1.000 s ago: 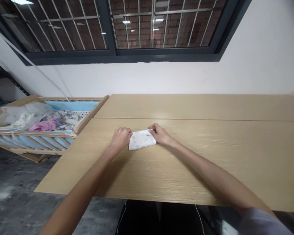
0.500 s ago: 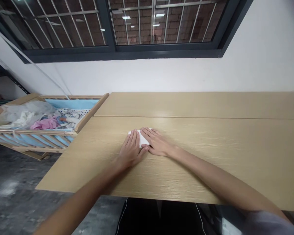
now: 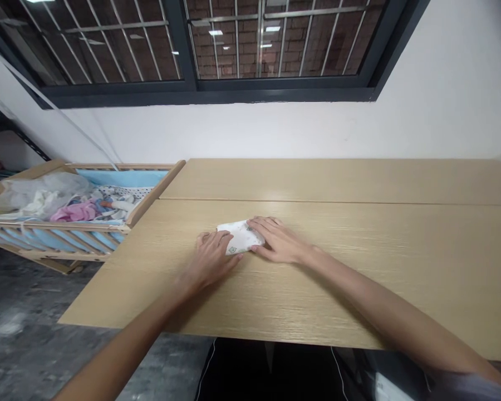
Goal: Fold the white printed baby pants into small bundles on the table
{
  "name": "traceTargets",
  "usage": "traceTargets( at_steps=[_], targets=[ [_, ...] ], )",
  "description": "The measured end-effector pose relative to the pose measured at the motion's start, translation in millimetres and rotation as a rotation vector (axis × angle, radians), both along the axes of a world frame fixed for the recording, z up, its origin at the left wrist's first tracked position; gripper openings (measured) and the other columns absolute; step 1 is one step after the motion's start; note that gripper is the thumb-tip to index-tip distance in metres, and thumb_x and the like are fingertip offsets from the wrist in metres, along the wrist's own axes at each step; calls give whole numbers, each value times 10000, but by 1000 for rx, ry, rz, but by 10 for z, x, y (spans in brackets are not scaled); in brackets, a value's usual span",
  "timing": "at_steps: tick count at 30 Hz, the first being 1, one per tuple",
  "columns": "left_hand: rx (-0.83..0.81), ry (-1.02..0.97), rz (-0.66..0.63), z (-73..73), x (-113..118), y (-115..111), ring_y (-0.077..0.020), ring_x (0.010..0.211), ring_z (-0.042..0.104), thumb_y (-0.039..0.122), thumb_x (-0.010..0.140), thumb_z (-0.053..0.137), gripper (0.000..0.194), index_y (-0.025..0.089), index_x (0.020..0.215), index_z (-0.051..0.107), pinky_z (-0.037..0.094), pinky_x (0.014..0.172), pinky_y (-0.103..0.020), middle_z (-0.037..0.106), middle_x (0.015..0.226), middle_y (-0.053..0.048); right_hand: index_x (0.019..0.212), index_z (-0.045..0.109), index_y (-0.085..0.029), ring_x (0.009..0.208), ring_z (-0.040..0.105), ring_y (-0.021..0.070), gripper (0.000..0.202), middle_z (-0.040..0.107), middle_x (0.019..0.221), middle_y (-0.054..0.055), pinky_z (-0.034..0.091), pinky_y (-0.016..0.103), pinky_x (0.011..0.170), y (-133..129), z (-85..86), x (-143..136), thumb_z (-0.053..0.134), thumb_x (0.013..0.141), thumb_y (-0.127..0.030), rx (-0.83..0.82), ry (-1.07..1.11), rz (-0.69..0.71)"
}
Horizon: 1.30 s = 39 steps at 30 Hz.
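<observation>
A small folded white cloth (image 3: 241, 238) with a sparse printed pattern lies on the wooden table, its middle uncovered. My left hand (image 3: 212, 255) is at its left side, the fingers bent over that edge and the thumb stretched along the near edge. At the opposite end, my right hand (image 3: 278, 240) grips the right edge, with fingers over the far corner and the thumb at the near corner. Parts of both side edges are hidden under my fingers.
The pale wooden table (image 3: 359, 239) has a seam across its back part and reaches the white wall. To its left stands a wooden cot (image 3: 96, 225) holding a pink cloth (image 3: 75, 211) and other fabrics. A barred window (image 3: 275, 50) is above.
My hands were lying flat over the cloth, close together. They have moved apart to its two sides, fingers more bent, and more of the printed cloth shows.
</observation>
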<state>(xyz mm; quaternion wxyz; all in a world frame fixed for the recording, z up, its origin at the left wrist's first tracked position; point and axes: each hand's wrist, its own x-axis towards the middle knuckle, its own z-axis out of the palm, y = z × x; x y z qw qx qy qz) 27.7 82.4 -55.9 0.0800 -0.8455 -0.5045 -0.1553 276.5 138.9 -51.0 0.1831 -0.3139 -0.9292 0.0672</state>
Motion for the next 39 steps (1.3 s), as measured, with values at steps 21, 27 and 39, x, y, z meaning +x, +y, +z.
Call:
traceTargets(
  at_steps=[21,27,39],
  targets=[
    [-138,-423,58,331,191,-6,-209,901,656,291,994,452,260,190,1153,631,520,823,-342,699,1001,-77,1257,476,-170,832,607,225,378,652,971,78,495,362,724,60,426,-44,538,913,-316,-178,470,-232],
    [-385,-588,258,231,430,-12,-189,833,684,366,953,550,226,194,1097,580,507,725,-281,721,896,-37,1155,548,-164,635,577,130,507,633,787,3,415,220,519,712,588,39,777,803,-448,-753,383,-99],
    [-255,-167,330,121,730,-214,-350,1159,583,284,983,457,295,89,1144,606,450,986,-483,631,1224,-224,1272,637,-128,1123,649,285,475,684,1246,174,506,419,954,848,6,-92,638,931,-459,-372,233,-74]
  ],
)
